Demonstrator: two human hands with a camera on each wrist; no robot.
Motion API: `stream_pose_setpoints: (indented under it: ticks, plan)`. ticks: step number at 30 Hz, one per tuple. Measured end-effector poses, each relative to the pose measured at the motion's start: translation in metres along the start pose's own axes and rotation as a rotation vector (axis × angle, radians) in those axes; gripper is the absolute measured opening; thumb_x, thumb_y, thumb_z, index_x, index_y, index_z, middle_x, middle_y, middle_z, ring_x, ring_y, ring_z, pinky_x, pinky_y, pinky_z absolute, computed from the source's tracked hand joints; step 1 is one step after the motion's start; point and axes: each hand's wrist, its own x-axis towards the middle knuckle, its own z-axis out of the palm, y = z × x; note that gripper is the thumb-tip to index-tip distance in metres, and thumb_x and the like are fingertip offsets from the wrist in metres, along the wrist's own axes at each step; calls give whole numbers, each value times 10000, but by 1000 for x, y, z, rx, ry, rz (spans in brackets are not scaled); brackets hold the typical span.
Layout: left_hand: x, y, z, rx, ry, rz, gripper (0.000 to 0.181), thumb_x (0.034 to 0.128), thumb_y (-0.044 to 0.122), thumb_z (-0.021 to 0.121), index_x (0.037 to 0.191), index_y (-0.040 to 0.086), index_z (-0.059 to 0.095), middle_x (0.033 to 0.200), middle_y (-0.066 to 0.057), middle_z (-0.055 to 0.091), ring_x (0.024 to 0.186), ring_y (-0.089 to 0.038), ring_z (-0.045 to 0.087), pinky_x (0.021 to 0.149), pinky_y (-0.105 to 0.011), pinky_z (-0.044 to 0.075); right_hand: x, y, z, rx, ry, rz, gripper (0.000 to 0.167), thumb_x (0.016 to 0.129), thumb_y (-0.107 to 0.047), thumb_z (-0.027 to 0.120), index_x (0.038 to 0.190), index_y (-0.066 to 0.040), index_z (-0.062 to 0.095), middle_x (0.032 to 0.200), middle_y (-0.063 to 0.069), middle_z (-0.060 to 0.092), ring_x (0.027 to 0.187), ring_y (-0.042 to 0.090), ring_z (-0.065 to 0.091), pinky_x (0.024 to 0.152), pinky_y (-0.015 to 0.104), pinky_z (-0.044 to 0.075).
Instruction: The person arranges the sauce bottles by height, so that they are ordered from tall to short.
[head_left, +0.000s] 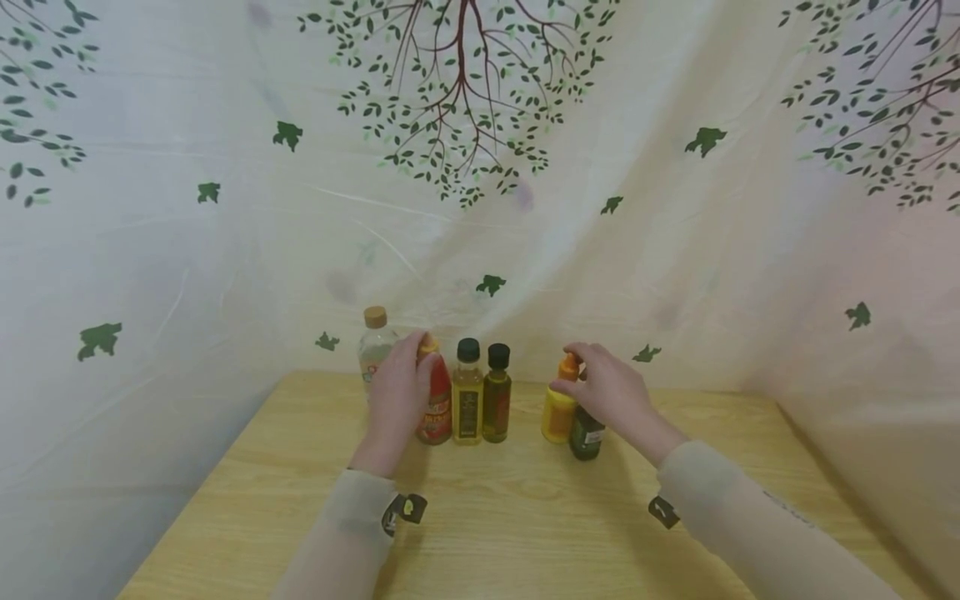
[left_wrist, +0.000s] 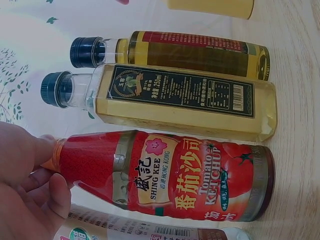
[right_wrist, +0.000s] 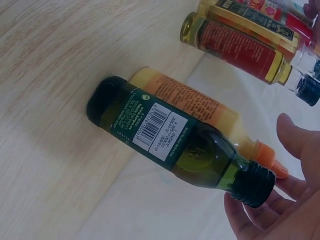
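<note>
My left hand [head_left: 397, 402] pinches the capped neck of a red tomato ketchup bottle [left_wrist: 200, 175], which stands upright on the table. Around the orange cap of a yellow squeeze bottle [head_left: 557, 417] my right hand [head_left: 613, 387] is held with fingers spread. In the right wrist view its thumb stands apart from the bottles, while the other fingers pass behind the caps; whether they touch is hard to see. A dark green glass bottle [right_wrist: 165, 135] with a black cap stands in front of the yellow one, close to the right palm.
Beside the ketchup are a square bottle of pale oil [head_left: 468, 404] and a darker oil bottle [head_left: 497, 407]. A clear bottle [head_left: 375, 340] with a tan cap is behind the left hand. A leaf-patterned curtain [head_left: 420, 250] hangs behind the wooden table [head_left: 480, 517].
</note>
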Motion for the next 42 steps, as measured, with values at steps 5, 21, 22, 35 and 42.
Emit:
stream_pose_setpoints:
  ticks: [5,21,22,35,42]
  plan:
    - [0,-1,0,0,-3,-1,430,1143,210,636,1527,22,586,1440,-199,670,1291,-406,664,1098,-587,542,1,1,2,8,-15,14,691,1005,-369,842,1551,-37,578,1350,156,700,1120,334,699,839,529,616]
    - [-2,-1,0,-3,11,12,437,1142,211,638,1526,10,585,1446,-209,667,1280,-409,669,1091,-586,549,3,5,6,-30,11,31,401,1034,-334,811,1284,-31,725,1162,109,761,998,296,737,771,471,622]
    - [-2,-1,0,-2,12,12,436,1141,209,639,1523,7,587,1441,-210,669,1276,-409,671,1088,-585,551,3,4,6,-31,15,28,393,1034,-330,810,1277,-31,732,1155,110,763,996,296,738,776,474,623]
    - [0,-2,0,-9,0,-2,431,1143,219,638,1531,39,588,1441,-185,670,1275,-397,669,1081,-587,552,3,2,8,-26,42,2,339,1034,-297,809,1232,-26,759,1106,112,753,963,291,725,821,514,619]
    - [-1,0,0,-11,-1,-6,420,1148,217,631,1524,36,588,1433,-186,671,1269,-393,672,1080,-578,555,4,-1,7,-16,53,-21,306,1033,-287,808,1199,-34,761,1050,88,723,901,255,698,775,487,606]
